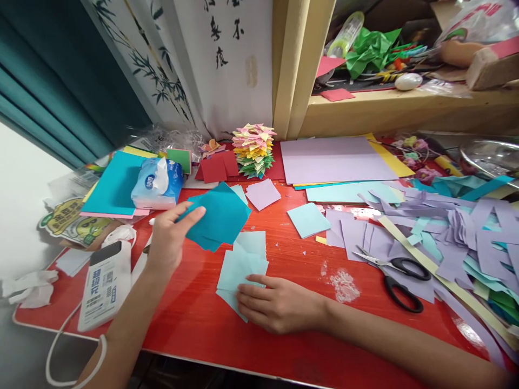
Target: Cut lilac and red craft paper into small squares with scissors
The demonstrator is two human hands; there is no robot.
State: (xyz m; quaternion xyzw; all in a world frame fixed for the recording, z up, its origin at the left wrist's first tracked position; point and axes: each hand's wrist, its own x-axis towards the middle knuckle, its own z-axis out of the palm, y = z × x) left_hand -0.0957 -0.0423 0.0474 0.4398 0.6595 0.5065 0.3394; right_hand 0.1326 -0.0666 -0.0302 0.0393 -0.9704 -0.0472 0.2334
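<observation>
My left hand point(170, 235) pinches a few dark teal paper squares point(221, 216) between thumb and fingers, fanned out above the table. Below and to the right, my right hand point(271, 302) lies with its fingers stretched over several light blue paper squares point(247, 256), which overlap unevenly on the red table point(292, 281). A lilac paper square point(263, 194) lies just beyond the teal ones, and one light blue edge peeks out beside it. Further right sits a separate light blue stack point(308, 220). Black-handled scissors point(391, 270) rest with blades parted on lilac paper point(359, 235).
Lilac and blue paper strips point(466, 232) heap at the right. Large lilac sheets point(336, 159) lie at the back beside a folded-paper tower point(254, 150). A blue tissue pack point(158, 183) sits on teal sheets point(111, 183). A white power bank point(105, 283) with a cable lies left.
</observation>
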